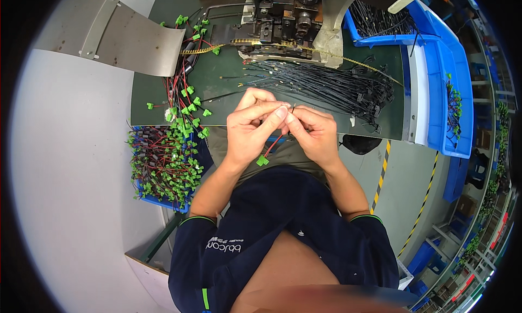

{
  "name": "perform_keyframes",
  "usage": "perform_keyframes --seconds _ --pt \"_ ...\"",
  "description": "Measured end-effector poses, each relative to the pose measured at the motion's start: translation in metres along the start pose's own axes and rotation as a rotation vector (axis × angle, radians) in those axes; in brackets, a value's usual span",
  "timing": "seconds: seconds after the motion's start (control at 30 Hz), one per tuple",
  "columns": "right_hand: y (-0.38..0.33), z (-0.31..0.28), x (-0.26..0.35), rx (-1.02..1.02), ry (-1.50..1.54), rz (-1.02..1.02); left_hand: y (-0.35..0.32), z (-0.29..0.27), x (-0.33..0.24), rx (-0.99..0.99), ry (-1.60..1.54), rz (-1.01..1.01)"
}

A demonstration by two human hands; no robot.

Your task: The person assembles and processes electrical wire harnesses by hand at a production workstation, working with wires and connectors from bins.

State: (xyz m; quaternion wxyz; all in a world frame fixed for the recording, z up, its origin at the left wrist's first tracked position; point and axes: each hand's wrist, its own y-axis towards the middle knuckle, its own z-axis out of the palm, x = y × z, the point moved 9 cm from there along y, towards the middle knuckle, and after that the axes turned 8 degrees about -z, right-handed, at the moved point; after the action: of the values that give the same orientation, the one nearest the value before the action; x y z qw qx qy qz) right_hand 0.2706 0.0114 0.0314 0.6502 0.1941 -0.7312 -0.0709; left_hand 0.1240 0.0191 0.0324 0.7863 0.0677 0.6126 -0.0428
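- Shirt (326, 215): dark navy cloth, bright green piping at the cuffs.
- Red lead (272, 146): thin, flexible insulated wire, ending in a small blocky green connector (262, 160), plastic.
- Left hand (253, 122): thumb and index pinched closed on the lead, other fingers curled; exact contact point covered by the fingers.
- Right hand (314, 129): thumb and index closed on a thin dark wire end (293, 109), which pokes up between the two hands. Can't tell if it joins the red lead.
- Position: lead hangs below the meeting fingertips, connector at its low end, in front of the lap, just off the bench edge.
- Bench (145, 90): flat, dark green top. Black cables (331, 84) fanned beyond the hands; more green-ended leads (187, 103) heaped at left.
- Blue bin (179, 208) below the bench's left side, piled with the same leads.
- Machine (288, 19): dark blocky metal, brass-coloured terminal strip (205, 50) running in; curved sheet-metal guard (141, 41) at left.
- Right: blue plastic tray (435, 68), some leads inside.
- Room: grey floor (356, 177), yellow-black tape (381, 174), crowded shelving far right.
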Motion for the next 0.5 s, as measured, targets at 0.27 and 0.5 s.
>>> perform_keyframes --seconds 0.27,0.5 --pt "0.008 0.000 0.011 0.230 0.049 0.162 0.017 0.002 -0.020 0.249 0.164 0.034" --pt "0.004 0.005 0.000 0.160 0.163 0.249 0.011 -0.002 0.002 0.178 -0.126 -0.126"
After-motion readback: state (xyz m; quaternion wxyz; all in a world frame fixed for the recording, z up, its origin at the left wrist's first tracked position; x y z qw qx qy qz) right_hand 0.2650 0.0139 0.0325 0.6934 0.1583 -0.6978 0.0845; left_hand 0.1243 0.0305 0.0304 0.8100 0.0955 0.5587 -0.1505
